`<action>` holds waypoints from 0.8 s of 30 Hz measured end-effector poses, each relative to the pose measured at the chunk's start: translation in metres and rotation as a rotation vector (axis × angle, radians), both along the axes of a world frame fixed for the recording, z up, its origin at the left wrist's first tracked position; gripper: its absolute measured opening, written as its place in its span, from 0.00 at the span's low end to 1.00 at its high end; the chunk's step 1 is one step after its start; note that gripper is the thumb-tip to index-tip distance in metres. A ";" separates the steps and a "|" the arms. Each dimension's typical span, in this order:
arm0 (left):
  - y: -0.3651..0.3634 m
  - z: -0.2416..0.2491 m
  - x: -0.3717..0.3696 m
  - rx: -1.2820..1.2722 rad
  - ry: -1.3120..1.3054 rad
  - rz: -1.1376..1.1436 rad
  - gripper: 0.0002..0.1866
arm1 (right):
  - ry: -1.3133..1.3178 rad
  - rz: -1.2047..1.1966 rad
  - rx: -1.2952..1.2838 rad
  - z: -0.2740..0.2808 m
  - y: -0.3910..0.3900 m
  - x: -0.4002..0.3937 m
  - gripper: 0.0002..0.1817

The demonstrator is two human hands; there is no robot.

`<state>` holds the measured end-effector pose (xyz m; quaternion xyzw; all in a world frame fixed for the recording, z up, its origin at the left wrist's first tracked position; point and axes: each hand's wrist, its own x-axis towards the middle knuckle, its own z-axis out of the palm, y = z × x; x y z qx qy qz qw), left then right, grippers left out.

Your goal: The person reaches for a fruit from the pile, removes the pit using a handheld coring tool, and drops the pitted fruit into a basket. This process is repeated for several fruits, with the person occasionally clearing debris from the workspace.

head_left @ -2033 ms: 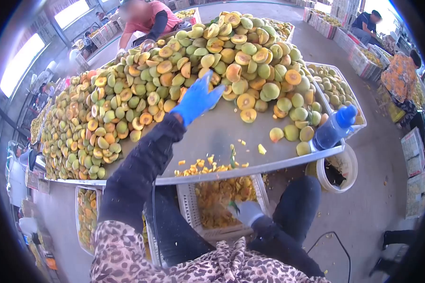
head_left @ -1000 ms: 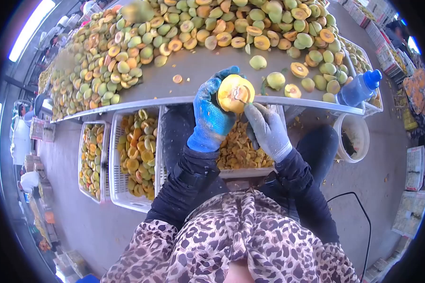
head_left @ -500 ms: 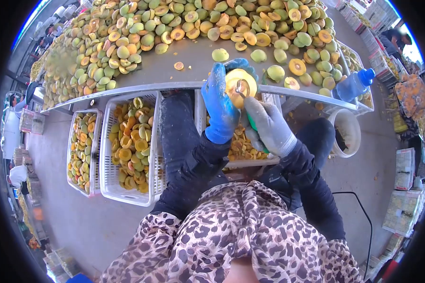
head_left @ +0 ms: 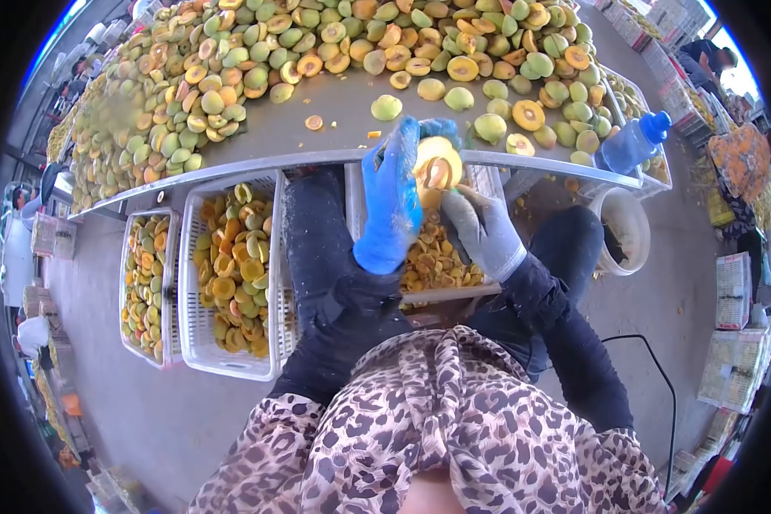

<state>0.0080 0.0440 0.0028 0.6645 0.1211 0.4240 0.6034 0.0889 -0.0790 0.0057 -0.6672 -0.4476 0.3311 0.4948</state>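
Observation:
In the head view my left hand [head_left: 391,201], in a blue glove, is closed around a halved peach [head_left: 437,170] with its yellow cut face turned up and the brown pit hollow showing. My right hand [head_left: 490,230], in a grey glove, is closed just below the fruit, its fingertips at the lower edge of the cut face. The green-handled pitting tool in it is almost wholly hidden now. Under both hands stands a crate [head_left: 454,295] with small yellow peach pieces. Many peach halves [head_left: 385,36] are heaped on the metal table [head_left: 317,141] ahead.
Two white crates of peach halves, a larger one [head_left: 276,283] and a smaller one [head_left: 176,300], stand at the left. A blue bottle [head_left: 630,147] stands at the table's right end, above a white bucket [head_left: 638,231]. A black cable [head_left: 660,368] runs along the floor. Other people work far off.
The left hand has turned and tipped the peach half a little. The right hand has dropped slightly; the metal tip and green handle, visible before, are now mostly hidden.

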 end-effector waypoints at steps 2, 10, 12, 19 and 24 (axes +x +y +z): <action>-0.013 -0.006 0.004 -0.316 -0.257 0.029 0.16 | 0.112 -0.077 -0.045 0.011 -0.002 -0.009 0.18; -0.016 -0.008 0.003 -0.116 -0.189 0.210 0.19 | 0.082 -0.058 -0.094 0.027 0.001 -0.014 0.20; -0.019 -0.008 0.004 -0.060 -0.186 0.298 0.20 | 0.000 -0.030 -0.077 0.022 0.002 -0.016 0.20; -0.010 -0.004 -0.010 0.067 0.018 0.155 0.17 | -0.198 0.083 -0.008 -0.001 -0.011 0.001 0.21; -0.035 0.013 -0.003 -0.295 -0.189 0.204 0.20 | 0.498 0.158 -0.373 0.017 -0.016 0.000 0.24</action>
